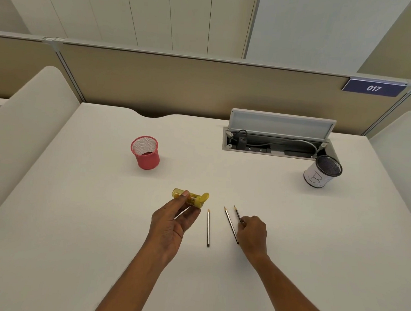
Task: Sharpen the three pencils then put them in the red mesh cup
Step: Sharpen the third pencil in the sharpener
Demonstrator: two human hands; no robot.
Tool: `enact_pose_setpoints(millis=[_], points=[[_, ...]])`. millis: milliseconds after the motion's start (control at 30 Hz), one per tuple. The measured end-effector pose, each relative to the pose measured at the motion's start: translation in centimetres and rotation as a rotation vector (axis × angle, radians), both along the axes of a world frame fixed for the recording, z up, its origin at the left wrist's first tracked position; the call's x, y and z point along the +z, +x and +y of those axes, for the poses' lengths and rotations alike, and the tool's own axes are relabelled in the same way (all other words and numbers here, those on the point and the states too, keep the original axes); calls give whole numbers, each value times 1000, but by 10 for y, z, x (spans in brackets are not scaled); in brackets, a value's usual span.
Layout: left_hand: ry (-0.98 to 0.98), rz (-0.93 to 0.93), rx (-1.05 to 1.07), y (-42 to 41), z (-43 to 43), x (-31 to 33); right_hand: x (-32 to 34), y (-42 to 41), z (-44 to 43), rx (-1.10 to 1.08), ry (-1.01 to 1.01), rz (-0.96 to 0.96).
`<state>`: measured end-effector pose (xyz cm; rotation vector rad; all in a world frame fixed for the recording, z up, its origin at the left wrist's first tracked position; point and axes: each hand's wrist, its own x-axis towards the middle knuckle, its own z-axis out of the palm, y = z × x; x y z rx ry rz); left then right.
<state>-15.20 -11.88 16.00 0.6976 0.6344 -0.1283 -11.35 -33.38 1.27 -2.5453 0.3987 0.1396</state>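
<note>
- Red mesh cup far left; black cup far right.
- Left hand: fingers grasping yellow sharpener.
- Right hand: fingers pinching rightmost pencil; middle pencil and left pencil lie just left.

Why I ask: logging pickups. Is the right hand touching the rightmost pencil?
Touching. The head view shows the right hand pinching the rightmost pencil on its shaft, with no gap between fingertips and pencil.

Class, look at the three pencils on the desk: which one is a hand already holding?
The rightmost pencil: the right hand pinches it. The middle pencil and the left pencil lie on the desk with no fingers round them.
</note>
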Motion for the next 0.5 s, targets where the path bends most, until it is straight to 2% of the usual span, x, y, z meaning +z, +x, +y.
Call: enact_pose_setpoints(millis=[367, 500], points=[[9, -14, -10, -3, 2, 1, -2, -3, -3, -27, 74, -45], [2, -15, -8, -3, 4, 1, 7, 7, -4, -28, 117, -124]])
